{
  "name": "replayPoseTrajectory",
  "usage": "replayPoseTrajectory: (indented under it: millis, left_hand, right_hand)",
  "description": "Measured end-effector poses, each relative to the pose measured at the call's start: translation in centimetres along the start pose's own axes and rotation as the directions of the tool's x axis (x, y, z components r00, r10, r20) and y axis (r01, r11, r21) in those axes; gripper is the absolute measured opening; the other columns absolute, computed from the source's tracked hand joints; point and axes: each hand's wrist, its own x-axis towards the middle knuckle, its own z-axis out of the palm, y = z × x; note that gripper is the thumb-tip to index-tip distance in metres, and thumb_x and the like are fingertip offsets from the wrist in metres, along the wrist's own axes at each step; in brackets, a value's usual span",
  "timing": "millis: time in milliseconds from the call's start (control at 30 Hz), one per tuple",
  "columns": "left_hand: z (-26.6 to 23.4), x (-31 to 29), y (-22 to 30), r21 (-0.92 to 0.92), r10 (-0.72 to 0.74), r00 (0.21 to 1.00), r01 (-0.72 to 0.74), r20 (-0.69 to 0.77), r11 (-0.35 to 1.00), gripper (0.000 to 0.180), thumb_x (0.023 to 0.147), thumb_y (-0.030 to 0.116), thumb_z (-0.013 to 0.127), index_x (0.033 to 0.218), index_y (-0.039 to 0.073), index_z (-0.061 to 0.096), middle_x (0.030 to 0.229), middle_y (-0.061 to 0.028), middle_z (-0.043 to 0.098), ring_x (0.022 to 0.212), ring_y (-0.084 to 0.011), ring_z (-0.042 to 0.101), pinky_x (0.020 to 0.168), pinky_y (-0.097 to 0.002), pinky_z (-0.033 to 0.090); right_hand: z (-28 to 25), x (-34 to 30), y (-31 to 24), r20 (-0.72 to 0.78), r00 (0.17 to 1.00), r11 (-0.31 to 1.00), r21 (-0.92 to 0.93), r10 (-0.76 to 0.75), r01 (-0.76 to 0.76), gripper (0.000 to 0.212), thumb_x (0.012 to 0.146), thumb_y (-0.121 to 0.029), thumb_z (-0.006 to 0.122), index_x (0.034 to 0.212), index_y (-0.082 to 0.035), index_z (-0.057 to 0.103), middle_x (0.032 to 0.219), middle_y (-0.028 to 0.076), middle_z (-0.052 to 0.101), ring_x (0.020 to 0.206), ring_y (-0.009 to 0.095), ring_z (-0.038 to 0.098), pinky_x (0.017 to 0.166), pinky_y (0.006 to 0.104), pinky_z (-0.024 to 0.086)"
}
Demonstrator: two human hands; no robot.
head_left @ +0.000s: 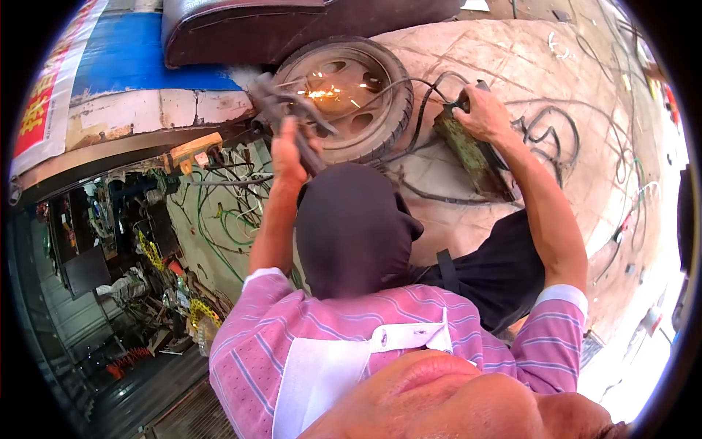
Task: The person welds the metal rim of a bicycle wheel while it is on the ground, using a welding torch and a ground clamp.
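Observation:
My left hand (291,152) is closed around a dark, bar-like tool (272,104); motion blurs the tool, so its exact kind cannot be told. The tool reaches over the left side of a wheel with a black tyre (398,110), which lies on its side on the floor. Bright orange sparks (322,93) glow on the wheel's dusty face, just right of the tool. To the right, my right hand (482,111) grips the upper end of a worn green metal box (468,150), which stands tilted on the floor. Dark cables run close by it.
Black cables (552,128) loop over the tiled floor (468,51) at the right. A maroon padded seat (241,33) stands behind the wheel, beside a blue surface (121,55). An orange-yellow block (196,148), green cords (205,227) and cluttered parts lie at the left.

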Motion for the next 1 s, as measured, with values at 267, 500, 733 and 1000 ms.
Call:
replayPoseTrajectory:
  millis: [267,500,733,1000]
  left_hand:
    - [-1.5,-0.6,1.9,-0.213,0.033,0.993,-0.009,0.11,0.977,0.045,0.107,0.054,0.055,0.105,0.009,0.063,0.082,-0.0049,0.064,0.062,-0.0211,0.059,0.061,-0.0388,0.052]
    - [-0.4,-3.4,-0.5,-0.033,0.162,0.979,-0.159,0.128,0.987,0.032,0.104,0.026,0.066,0.119,0.0,0.059,0.088,-0.011,0.067,0.062,-0.0214,0.062,0.057,-0.0349,0.053]
    - [-1.8,-2.8,-1.6,0.075,0.116,0.985,-0.127,0.13,0.989,0.033,0.101,0.025,0.07,0.119,0.0,0.058,0.091,-0.0115,0.068,0.065,-0.0209,0.063,0.059,-0.0331,0.053]
    - [-1.1,0.3,-2.4,-0.008,0.015,0.986,-0.014,0.164,1.0,0.033,0.102,0.029,0.069,0.113,0.0,0.058,0.089,-0.0118,0.068,0.063,-0.0199,0.064,0.06,-0.0309,0.052]
  right_hand:
    - [-0.3,0.5,0.7,0.005,1.0,1.0,0.031,-0.003,0.003,0.044,0.089,-0.036,0.07,0.114,0.0,0.067,0.104,0.022,0.075,0.098,0.041,0.071,0.087,0.0487,0.056]
    - [-1.1,0.4,5.6,-0.059,0.988,0.97,0.207,0.145,-0.13,0.044,0.093,-0.039,0.069,0.117,-0.002,0.076,0.108,0.019,0.079,0.101,0.033,0.076,0.095,0.0407,0.057]
    - [-1.1,0.2,5.6,0.039,0.96,0.925,0.257,0.279,-0.279,0.045,0.096,-0.033,0.069,0.125,0.001,0.073,0.111,0.018,0.079,0.102,0.026,0.076,0.094,0.036,0.057]
    - [-1.0,0.5,6.4,0.001,0.932,0.895,0.279,0.364,-0.349,0.043,0.096,-0.028,0.071,0.127,0.002,0.073,0.117,0.016,0.078,0.108,0.024,0.075,0.098,0.0335,0.055]
